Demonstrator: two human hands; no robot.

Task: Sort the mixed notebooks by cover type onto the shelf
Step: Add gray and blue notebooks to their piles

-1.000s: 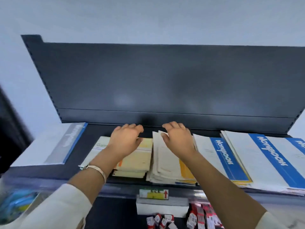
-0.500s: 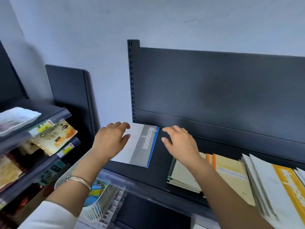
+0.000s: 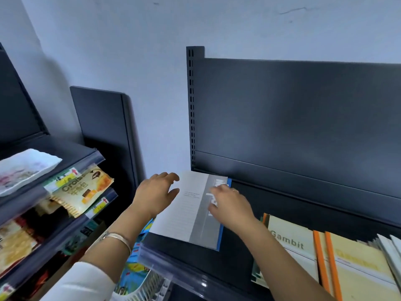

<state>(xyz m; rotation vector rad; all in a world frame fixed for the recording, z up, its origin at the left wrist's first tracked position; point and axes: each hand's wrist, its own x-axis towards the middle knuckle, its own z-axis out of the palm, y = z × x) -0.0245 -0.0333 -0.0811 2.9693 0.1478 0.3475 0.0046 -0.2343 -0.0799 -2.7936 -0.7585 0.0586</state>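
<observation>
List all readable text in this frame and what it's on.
"Gambit": on the cream notebook.
"Crois", rest unclear: on the snack packet.
Unreadable: white lettering on the grey-band notebook, blurred and partly under the right hand; its small print is too small.
Unreadable: blurred title on the yellow notebook.
Unreadable: price tags, too small.

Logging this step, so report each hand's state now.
Left hand: open, holding nothing, by the left edge of the flat white, grey-banded notebook.
Right hand: open, fingers on that notebook's grey band, gripping nothing.
</observation>
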